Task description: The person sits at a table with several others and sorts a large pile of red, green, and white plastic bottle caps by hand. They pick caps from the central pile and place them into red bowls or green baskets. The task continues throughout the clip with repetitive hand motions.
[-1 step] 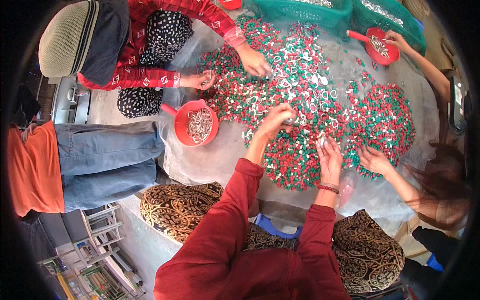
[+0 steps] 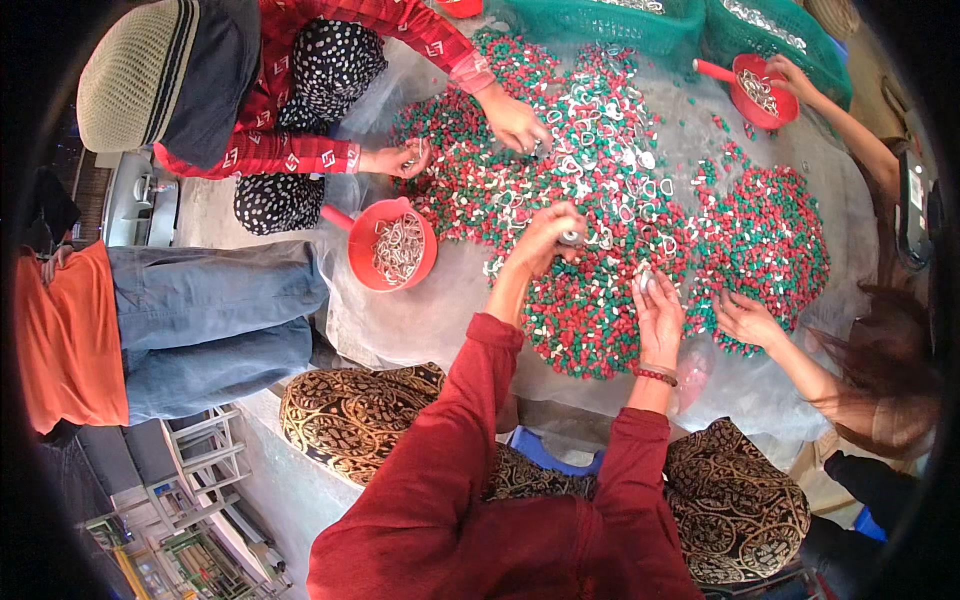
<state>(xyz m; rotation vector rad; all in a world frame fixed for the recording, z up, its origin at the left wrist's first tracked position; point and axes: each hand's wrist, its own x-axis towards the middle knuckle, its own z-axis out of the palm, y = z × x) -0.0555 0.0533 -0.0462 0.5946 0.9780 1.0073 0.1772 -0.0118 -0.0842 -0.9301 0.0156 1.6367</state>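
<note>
My left hand (image 2: 545,243) is closed over a wide pile of small red, green and white pellets (image 2: 585,335). A shiny silvery metal piece (image 2: 570,238) shows between its fingertips; its full shape is hidden. To the right and a little nearer, my right hand (image 2: 660,315) is turned palm up with the fingers curled. At its fingertips sits another silvery metal piece (image 2: 645,284), too small to tell its shape. Loose silvery D-shaped rings (image 2: 626,213) lie scattered among the pellets beyond both hands.
A red scoop (image 2: 428,262) of metal rings stands at the left, another red scoop (image 2: 765,118) at the far right. Green baskets (image 2: 605,35) line the back. Co-workers' hands (image 2: 515,125) reach in at the left; another co-worker's hand (image 2: 748,320) is close to my right hand.
My left hand has shifted slightly to the left and away from me, still closed on the silvery piece. My right hand stays nearly in place. The left co-worker's hand has moved slightly.
</note>
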